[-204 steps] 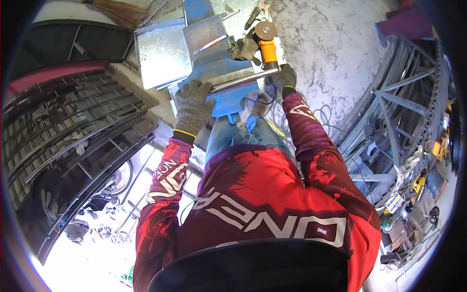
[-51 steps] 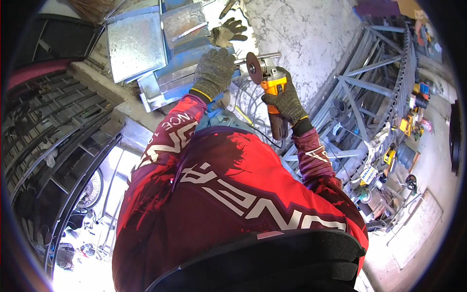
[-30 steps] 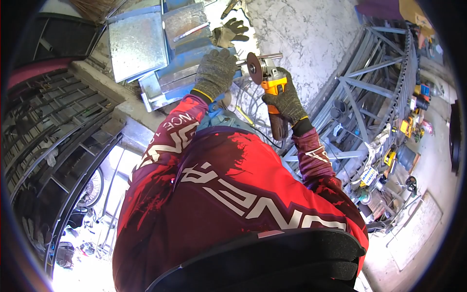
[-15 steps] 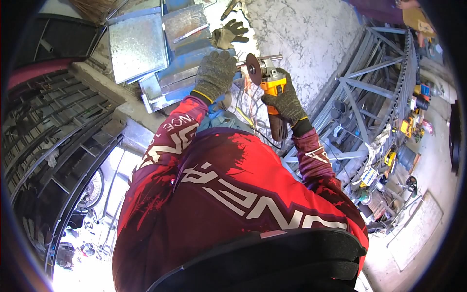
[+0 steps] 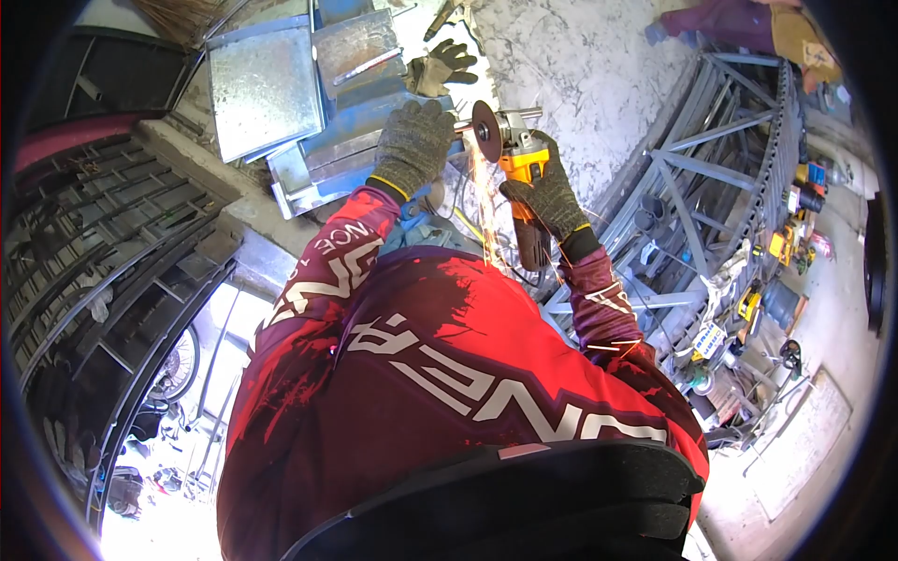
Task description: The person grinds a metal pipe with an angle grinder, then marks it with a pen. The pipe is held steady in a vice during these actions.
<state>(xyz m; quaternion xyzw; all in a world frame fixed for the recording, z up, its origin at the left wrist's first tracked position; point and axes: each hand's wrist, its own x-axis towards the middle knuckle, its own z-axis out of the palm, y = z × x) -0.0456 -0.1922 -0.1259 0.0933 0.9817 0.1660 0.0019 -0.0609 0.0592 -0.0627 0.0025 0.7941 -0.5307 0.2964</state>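
Note:
My right hand (image 5: 554, 192), in a grey knit glove, is wrapped round a yellow and black angle grinder (image 5: 526, 166). Its cutting disc (image 5: 486, 132) meets a thin metal rod (image 5: 530, 112), and a stream of orange sparks (image 5: 483, 196) falls towards my shirt. Just left of the disc, my gloved left hand (image 5: 412, 142) is closed over the rod's near part at the blue metal bench (image 5: 351, 131); its fingertips are partly hidden. Beyond that hand lies a loose dark-palmed glove (image 5: 441, 68).
A metal sheet (image 5: 264, 89) rests on the bench's left side. Steel trusses (image 5: 706, 168) stand at the right, with several power tools (image 5: 784, 245) behind them. Dark metal frames (image 5: 103, 224) fill the left. Another person in purple (image 5: 725, 26) is at the top right.
The sparks have grown from a faint trace into a bright, long stream. My right hand and the grinder have shifted very slightly. More of the other person shows at top right.

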